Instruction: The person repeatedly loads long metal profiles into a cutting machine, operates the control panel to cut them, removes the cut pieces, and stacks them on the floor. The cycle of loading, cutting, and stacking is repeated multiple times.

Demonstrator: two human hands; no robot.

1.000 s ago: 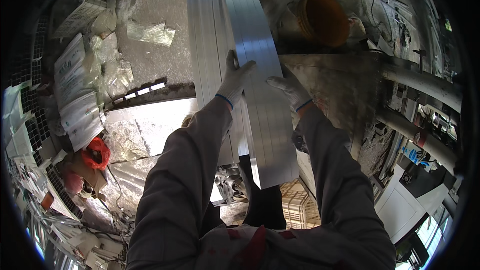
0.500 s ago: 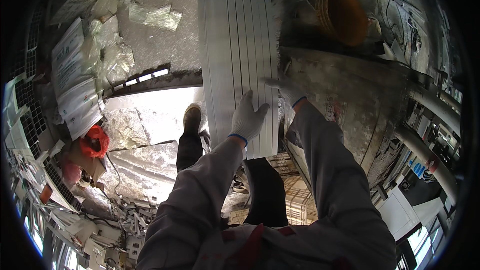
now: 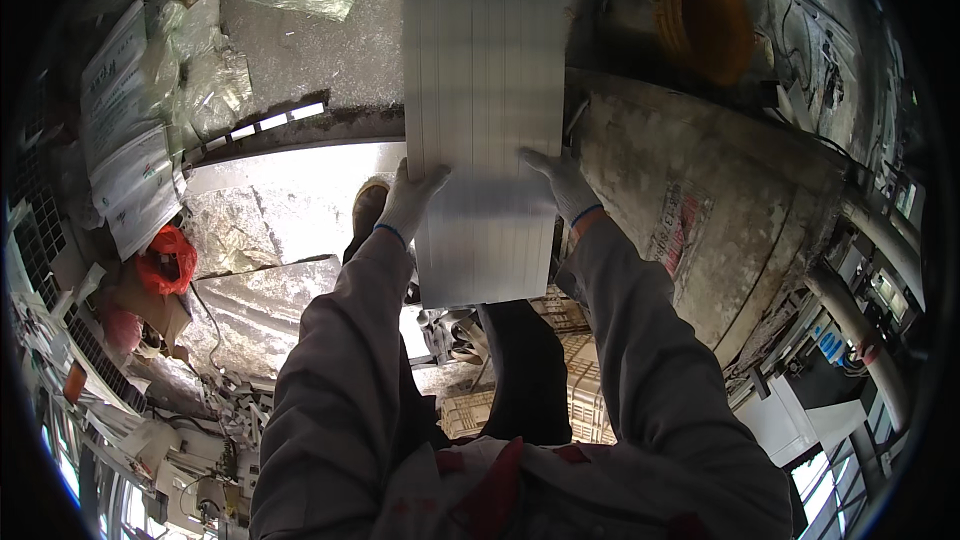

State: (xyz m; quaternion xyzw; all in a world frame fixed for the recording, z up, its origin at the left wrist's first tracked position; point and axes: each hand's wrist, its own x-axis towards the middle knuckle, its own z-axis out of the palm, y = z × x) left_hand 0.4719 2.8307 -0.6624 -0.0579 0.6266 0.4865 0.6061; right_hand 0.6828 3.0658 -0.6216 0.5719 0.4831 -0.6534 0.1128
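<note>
A row of long, flat grey strips (image 3: 485,240), metallic in look, lies side by side in front of me, running away from my body. My left hand (image 3: 410,202), in a white knit glove with a blue cuff, clasps the row's left edge, thumb on top. On the opposite edge my right hand (image 3: 562,185), gloved the same way, has its thumb laid over the top face. Fingers of both hands are partly hidden at the sides of the strips. The near ends of the strips form an almost even line above my legs.
Right of the strips stands a worn, stained board or tabletop (image 3: 690,230), with an orange bucket (image 3: 705,25) beyond it. White sacks (image 3: 130,150) and a red plastic bag (image 3: 167,260) lie at left. Plastic crates (image 3: 590,380) sit below, near my legs.
My left hand has gone from the top of the strips to their left edge. The right hand now holds the right edge. Gaps between the strips have narrowed, and their near ends sit slightly farther away.
</note>
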